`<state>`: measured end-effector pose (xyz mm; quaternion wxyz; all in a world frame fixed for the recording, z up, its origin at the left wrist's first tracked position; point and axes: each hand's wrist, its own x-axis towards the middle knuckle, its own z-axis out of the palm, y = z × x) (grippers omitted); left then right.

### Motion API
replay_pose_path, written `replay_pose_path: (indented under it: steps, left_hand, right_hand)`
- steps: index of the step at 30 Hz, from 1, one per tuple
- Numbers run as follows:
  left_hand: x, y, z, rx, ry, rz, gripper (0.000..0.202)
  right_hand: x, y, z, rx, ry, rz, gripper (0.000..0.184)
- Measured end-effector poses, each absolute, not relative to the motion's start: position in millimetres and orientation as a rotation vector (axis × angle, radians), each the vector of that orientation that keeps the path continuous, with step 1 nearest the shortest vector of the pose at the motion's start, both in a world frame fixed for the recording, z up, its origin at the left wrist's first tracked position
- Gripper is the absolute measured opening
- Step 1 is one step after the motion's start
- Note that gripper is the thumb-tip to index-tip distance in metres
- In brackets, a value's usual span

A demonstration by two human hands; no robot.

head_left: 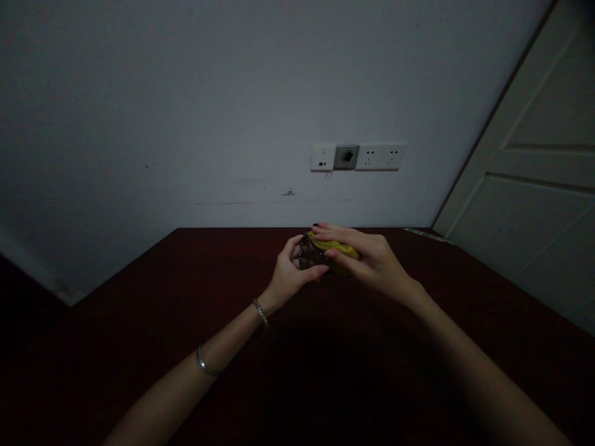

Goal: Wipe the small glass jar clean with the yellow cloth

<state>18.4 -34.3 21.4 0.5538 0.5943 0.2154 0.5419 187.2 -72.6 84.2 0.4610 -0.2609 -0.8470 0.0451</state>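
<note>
My left hand (286, 274) is closed around a small dark-brown see-through glass object (311, 255) with a cut, diamond-like pattern. Its fingers pass behind the object and partly show through it, while the thumb presses the near side. In my right hand (374, 259) is a folded yellow cloth (341, 246), pinched between the fingers on top and the thumb below. The cloth touches the upper right side of the glass object and hides part of it. Dim light keeps me from telling the object's exact kind. Both hands are over the far part of the table.
The dark red table (186, 279) runs back to a pale wall (209, 111). Several sockets and switches (357, 157) sit on the wall beyond my hands. A white panelled door (534, 186) stands at the right, and a thin patterned strip (427, 235) lies near the table's far right corner.
</note>
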Motion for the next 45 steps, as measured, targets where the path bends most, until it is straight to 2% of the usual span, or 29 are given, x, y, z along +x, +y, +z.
replay_pose_path:
  steps: [8, 13, 17, 22, 27, 37, 42, 45]
  left_hand:
    - [18, -29, 20, 1.440, 0.503, 1.332, 0.063]
    - [17, -26, 17, 1.434, 0.496, 1.369, 0.068]
    - [17, -33, 20, 1.419, 0.521, 1.302, 0.070]
    - [19, -41, 25, 1.402, 0.480, 1.225, 0.074]
    - [19, -45, 27, 1.408, 0.435, 1.175, 0.071]
    - [21, -43, 28, 1.299, 0.507, 1.306, 0.063]
    - [20, -39, 27, 1.272, 0.547, 1.319, 0.062]
    - [20, -40, 24, 1.267, 0.552, 1.278, 0.062]
  right_hand:
    - [186, -76, 87, -0.537, -2.185, 0.076, 0.030]
    - [184, -83, 93, -0.557, -2.213, 0.119, 0.024]
    - [190, -88, 97, -0.695, -2.015, 0.200, 0.020]
    - [197, -80, 95, -0.757, -1.747, 0.106, 0.024]
    - [192, -72, 88, -0.782, -1.861, 0.095, 0.025]
    - [191, -76, 87, -0.602, -2.053, 0.017, 0.030]
    - [189, -81, 91, -0.602, -2.100, 0.024, 0.023]
    - [190, -78, 89, -0.714, -1.921, 0.097, 0.019]
